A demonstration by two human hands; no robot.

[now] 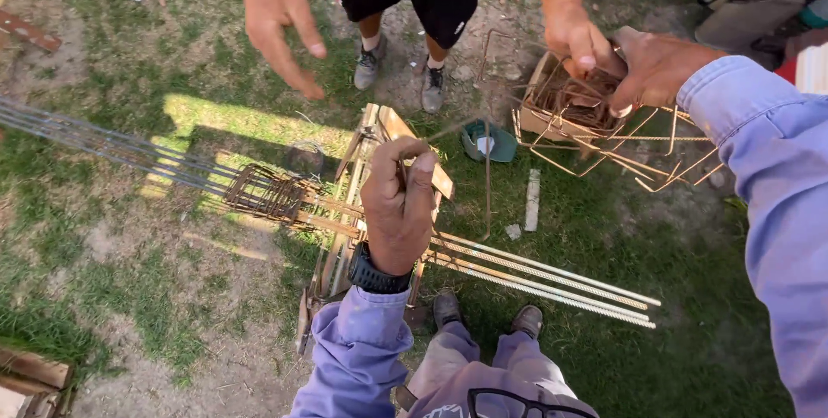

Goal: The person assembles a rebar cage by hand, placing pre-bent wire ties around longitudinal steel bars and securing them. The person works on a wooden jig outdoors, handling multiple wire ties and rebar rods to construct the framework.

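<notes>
Two hands: left (pixel 398 202) pinching wire (pixel 486 181), right (pixel 657 64) gripping stirrups (pixel 595 112) beside a co-worker's hand (pixel 580 41).

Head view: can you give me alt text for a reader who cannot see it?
Seen from above, the person's right hand grips a bundle of rusty wire stirrups that a co-worker's hand also holds, while the left hand pinches a thin wire. Below, long steel bars rest on a wooden stand on grass.

Patchy grass ground (pixel 129 297); wooden trestle (pixel 345 237) standing on it, carrying long rebar bundle (pixel 535 276); teal cap (pixel 488 142), white stick (pixel 533 200) on grass.
</notes>
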